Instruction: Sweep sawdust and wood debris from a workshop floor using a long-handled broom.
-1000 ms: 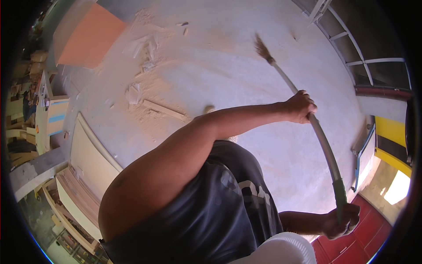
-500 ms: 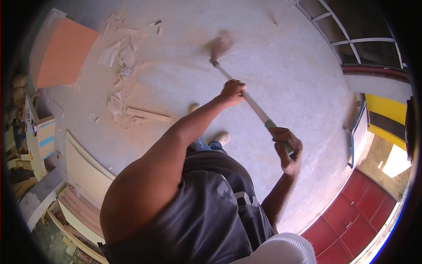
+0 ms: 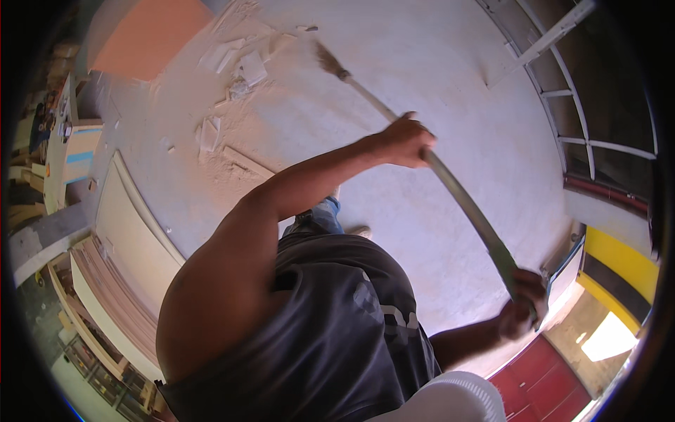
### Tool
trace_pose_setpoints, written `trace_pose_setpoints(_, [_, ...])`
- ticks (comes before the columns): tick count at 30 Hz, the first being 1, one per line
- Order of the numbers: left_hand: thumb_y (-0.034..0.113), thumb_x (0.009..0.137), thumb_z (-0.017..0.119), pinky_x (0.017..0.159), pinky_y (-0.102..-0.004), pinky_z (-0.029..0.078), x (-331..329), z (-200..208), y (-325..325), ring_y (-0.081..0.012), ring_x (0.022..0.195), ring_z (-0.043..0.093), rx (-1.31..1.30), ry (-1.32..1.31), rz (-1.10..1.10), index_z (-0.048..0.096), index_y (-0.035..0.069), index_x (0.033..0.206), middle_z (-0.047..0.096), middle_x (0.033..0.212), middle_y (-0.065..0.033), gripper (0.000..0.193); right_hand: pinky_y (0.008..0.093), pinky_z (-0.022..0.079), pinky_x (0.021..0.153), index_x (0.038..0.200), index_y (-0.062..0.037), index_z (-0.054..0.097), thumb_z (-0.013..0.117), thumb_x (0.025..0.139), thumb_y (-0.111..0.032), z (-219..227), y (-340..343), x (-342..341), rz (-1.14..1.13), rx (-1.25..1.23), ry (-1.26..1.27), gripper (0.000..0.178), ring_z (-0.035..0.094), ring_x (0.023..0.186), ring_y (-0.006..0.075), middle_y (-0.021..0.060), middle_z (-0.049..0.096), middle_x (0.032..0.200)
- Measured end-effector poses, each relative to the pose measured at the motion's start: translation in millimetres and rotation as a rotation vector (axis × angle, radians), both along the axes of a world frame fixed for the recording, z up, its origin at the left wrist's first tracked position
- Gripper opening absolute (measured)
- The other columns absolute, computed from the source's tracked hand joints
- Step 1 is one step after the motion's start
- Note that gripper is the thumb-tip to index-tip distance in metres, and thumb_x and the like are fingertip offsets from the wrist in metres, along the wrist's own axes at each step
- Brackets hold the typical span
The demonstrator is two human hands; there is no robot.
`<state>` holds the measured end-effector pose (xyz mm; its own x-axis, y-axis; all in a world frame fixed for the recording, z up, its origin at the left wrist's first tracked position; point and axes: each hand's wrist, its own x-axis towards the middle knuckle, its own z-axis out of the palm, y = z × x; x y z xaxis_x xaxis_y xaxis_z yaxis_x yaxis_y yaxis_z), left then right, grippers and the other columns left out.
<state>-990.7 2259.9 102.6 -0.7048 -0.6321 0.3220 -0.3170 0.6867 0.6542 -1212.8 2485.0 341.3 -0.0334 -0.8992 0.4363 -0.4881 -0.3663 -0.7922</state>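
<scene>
A long-handled broom [image 3: 464,198] slants across the view from far middle to near right. My left hand [image 3: 406,142] is closed round the middle of its pale handle. Lower down, my right hand [image 3: 526,304] grips the green end of the handle and is slightly blurred. The dark bristle head [image 3: 329,62] points away from me, near the scraps; whether it touches the floor I cannot tell. Left of it lie sawdust [image 3: 235,119], pale broken offcuts [image 3: 252,69] and a wooden strip [image 3: 247,162].
An orange panel [image 3: 151,39] stands at the far left. Pale boards [image 3: 133,232] and stacked planks [image 3: 116,295] lie along the left side. White metal framing [image 3: 576,105] rises at the right, with a yellow and black panel [image 3: 619,267] and red doors [image 3: 541,380] nearer me.
The broom head has swung left toward the scraps. My right hand has moved right and nearer with the handle's end, and my left hand has shifted right. The whole view has turned somewhat.
</scene>
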Motion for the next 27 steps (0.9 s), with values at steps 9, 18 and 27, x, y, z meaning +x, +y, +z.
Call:
trace_pose_setpoints(9, [0.026, 0.076, 0.07, 0.089, -0.0572, 0.044, -79, -72, -146, -0.028, 0.1, 0.062, 0.157, -0.249, 0.102, 0.065, 0.019, 0.085, 0.067, 0.09, -0.0035, 0.012, 0.0431, 0.048, 0.097, 0.114, 0.0032, 0.066, 0.048, 0.089, -0.005, -54, -136, 71, 0.013, 0.235, 0.337, 0.032, 0.062, 0.112, 0.0355, 0.0209, 0.065, 0.121])
trace_pose_setpoints(18, [0.026, 0.079, 0.071, 0.081, -0.045, 0.051, 146, -186, -110, -0.0321, 0.092, 0.064, 0.227, -0.153, 0.708, 0.065, 0.012, 0.085, 0.068, 0.091, -0.008, 0.017, 0.0376, 0.057, 0.082, 0.105, -0.0004, 0.067, 0.06, 0.073, 0.0, -150, -207, 180, 0.421, 0.359, 0.231, 0.033, 0.07, 0.095, 0.0299, 0.0169, 0.067, 0.118])
trace_pose_setpoints(27, [0.03, 0.078, 0.075, 0.076, -0.0476, 0.046, 145, -119, -75, -0.0311, 0.077, 0.062, -0.065, -0.014, 0.747, 0.061, 0.01, 0.069, 0.064, 0.073, -0.0081, 0.026, 0.0411, 0.048, 0.096, 0.116, 0.0044, 0.065, 0.057, 0.077, -0.003, -102, -178, 116, 0.377, 0.449, 0.053, 0.041, 0.062, 0.114, 0.0343, 0.0231, 0.064, 0.123])
